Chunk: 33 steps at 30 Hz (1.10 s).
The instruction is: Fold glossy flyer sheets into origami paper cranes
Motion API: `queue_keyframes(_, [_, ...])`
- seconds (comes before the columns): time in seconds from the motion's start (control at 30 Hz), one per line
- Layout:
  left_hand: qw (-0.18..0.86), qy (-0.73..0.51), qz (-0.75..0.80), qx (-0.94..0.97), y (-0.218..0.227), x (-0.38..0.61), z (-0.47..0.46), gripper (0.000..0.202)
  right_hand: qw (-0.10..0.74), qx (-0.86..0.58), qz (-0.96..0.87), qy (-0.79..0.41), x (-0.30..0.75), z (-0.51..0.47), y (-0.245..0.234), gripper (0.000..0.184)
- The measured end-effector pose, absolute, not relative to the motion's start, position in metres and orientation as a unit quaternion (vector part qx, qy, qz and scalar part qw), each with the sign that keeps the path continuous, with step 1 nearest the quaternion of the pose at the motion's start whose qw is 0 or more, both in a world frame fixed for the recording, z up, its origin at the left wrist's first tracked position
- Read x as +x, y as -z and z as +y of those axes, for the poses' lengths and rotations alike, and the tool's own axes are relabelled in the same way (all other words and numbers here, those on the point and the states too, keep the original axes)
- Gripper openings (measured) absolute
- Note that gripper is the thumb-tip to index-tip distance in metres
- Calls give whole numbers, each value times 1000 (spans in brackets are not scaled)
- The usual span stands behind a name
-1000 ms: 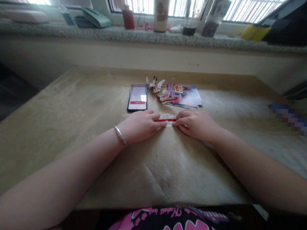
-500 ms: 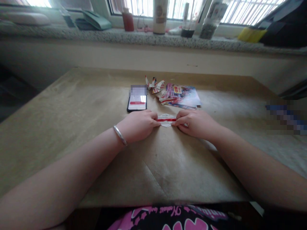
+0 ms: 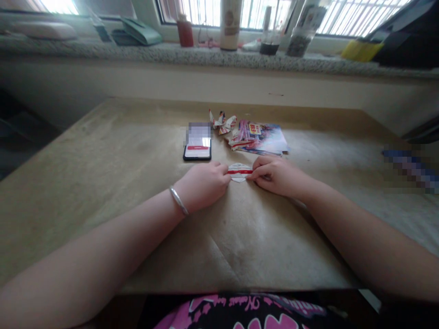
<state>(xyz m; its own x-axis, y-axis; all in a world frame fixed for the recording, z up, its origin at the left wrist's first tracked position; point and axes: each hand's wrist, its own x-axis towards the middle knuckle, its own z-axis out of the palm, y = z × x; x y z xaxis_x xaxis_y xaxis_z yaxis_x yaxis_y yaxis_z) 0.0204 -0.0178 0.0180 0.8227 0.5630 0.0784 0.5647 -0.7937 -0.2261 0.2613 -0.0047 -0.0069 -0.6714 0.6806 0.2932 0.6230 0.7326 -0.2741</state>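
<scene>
A small folded piece of paper (image 3: 239, 172), white with a red band across it, lies on the table between my two hands. My left hand (image 3: 207, 183), with a silver bangle at the wrist, pinches its left end. At the right end, the thumb and fingertips of my right hand (image 3: 276, 176) are closed on the paper. Both ends of the paper are partly hidden under the fingers. Just beyond my left hand lies a phone (image 3: 198, 148) with a lit screen, partly blurred out.
Behind the phone stand folded paper shapes (image 3: 223, 122). Beside them lies a stack of colourful printed sheets (image 3: 269, 137). A blurred blue item (image 3: 409, 169) rests at the table's right side. Bottles and jars (image 3: 230, 27) line the stone windowsill (image 3: 206, 54) beyond the table (image 3: 137, 128).
My left hand has shifted slightly right and rolled a little over the paper's left end. The right hand keeps its pinch. The whole view has moved slightly.
</scene>
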Motion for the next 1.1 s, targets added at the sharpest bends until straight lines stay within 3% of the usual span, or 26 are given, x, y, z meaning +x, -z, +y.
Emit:
queue_keyframes(0.17, [142,25,-290,-946,-16,24,-22,16,254,-345,-900,-81,258,-4,13,19])
queue_keyframes(0.4, [183,66,-252,-948,-12,22,-15,19,245,-367,-895,-60,254,-7,12,19])
queue_keyframes(0.87, [118,95,-270,-951,-4,15,-4,28,192,-379,-904,44,249,-19,0,20])
queue_keyframes(1.1, [86,99,-281,-951,-3,14,-3,32,237,-398,-886,32,244,-23,3,18])
